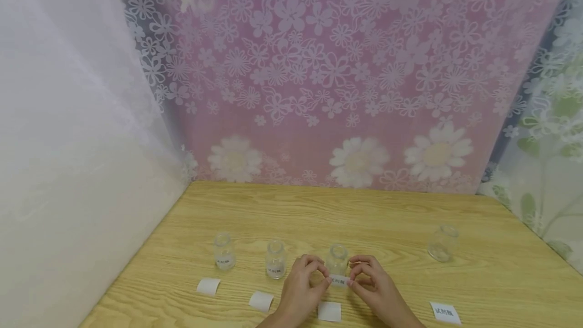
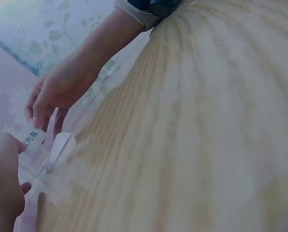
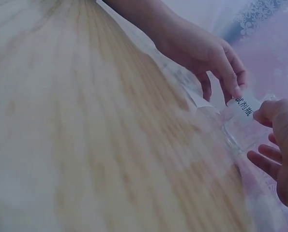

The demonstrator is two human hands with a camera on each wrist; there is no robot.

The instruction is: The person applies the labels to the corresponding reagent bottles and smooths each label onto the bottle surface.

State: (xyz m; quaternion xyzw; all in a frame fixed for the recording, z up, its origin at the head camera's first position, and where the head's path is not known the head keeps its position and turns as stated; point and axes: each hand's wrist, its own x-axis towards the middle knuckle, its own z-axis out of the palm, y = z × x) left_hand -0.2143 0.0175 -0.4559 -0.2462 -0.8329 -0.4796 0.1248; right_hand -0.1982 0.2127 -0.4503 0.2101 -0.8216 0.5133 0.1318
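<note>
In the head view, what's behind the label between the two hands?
A clear glass jar: its mouth and shoulders show above the label. The label covers the jar's lower front, so whether the two touch cannot be told.

White label [image 1: 339, 281] before jar [image 1: 337, 260] (contact unclear).

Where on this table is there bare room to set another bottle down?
The widest bare patch of wooden table lies between the glass bottles and the pink floral curtain. Another separates the right hand from the far-right bottle. It is crowded between that hand and the left hand, with the label, third bottle and a white paper slip.
</note>
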